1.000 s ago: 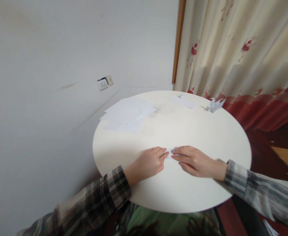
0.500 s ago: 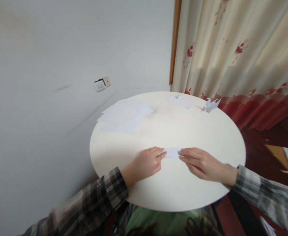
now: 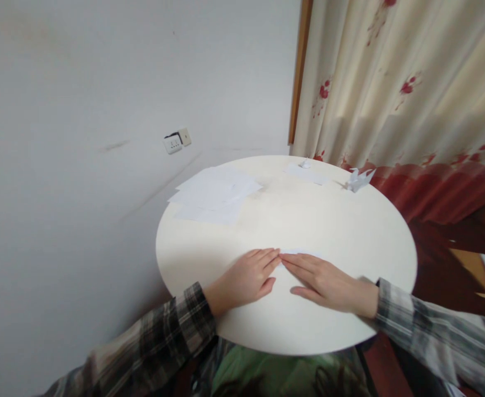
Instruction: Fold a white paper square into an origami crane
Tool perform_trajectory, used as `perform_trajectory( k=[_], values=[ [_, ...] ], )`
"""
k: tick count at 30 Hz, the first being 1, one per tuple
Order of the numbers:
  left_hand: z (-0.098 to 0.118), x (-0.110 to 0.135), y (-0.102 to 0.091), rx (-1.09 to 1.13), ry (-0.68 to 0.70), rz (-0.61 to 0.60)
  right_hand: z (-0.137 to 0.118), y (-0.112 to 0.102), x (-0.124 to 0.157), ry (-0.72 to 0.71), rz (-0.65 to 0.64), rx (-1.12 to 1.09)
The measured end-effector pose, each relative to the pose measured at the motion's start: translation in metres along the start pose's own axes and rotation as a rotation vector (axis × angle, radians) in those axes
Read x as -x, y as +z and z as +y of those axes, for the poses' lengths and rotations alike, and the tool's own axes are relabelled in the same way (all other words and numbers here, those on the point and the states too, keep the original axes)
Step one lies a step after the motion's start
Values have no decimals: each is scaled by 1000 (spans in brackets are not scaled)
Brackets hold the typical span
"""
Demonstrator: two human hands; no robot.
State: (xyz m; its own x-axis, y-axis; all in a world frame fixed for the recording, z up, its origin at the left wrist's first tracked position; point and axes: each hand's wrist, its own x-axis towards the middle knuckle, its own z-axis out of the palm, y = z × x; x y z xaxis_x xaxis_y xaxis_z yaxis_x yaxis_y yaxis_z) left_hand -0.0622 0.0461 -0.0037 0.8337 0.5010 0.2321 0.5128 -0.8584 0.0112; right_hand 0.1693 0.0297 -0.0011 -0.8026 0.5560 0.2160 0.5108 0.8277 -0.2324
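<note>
A small folded piece of white paper (image 3: 296, 251) lies flat on the round white table (image 3: 308, 220), mostly covered by my hands. My left hand (image 3: 251, 278) presses on its left end with fingers stretched out and laid flat. My right hand (image 3: 325, 281) rests across the paper with straight fingers and the thumb apart, its fingertips meeting those of my left hand. Only a thin strip of paper shows beyond the right fingers and a bit between the hands.
Loose white sheets (image 3: 213, 190) lie spread at the table's far left. A folded paper crane (image 3: 359, 181) stands near the far right edge. A smaller folded paper piece (image 3: 305, 164) sits by a flat paper (image 3: 306, 174) at the back. A wall and a curtain (image 3: 362, 110) stand behind.
My right hand has slid left along the paper until its fingertips reach my left hand, and it has flattened. My left fingers lie straighter. The view has shifted slightly.
</note>
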Motion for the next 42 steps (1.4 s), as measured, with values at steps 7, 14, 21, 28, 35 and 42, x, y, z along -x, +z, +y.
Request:
perform_trajectory(
  k=[7,14,21,28,35,42],
  values=[
    [-1,13,-2,-7,-14,-89,7,1,3,-20,-13,11],
    [1,33,-15,-26,-62,-103,7,0,2,-37,27,12],
    [3,30,-15,-3,-63,57,5,-1,-5,-56,77,37],
    [9,0,0,236,-196,112,1,-11,-20,-57,51,-71],
    [6,-6,-4,469,-268,117,6,-11,-22,-62,121,-242],
    [6,-11,-10,449,-279,87,3,-14,-25,-63,95,-239]
  ],
)
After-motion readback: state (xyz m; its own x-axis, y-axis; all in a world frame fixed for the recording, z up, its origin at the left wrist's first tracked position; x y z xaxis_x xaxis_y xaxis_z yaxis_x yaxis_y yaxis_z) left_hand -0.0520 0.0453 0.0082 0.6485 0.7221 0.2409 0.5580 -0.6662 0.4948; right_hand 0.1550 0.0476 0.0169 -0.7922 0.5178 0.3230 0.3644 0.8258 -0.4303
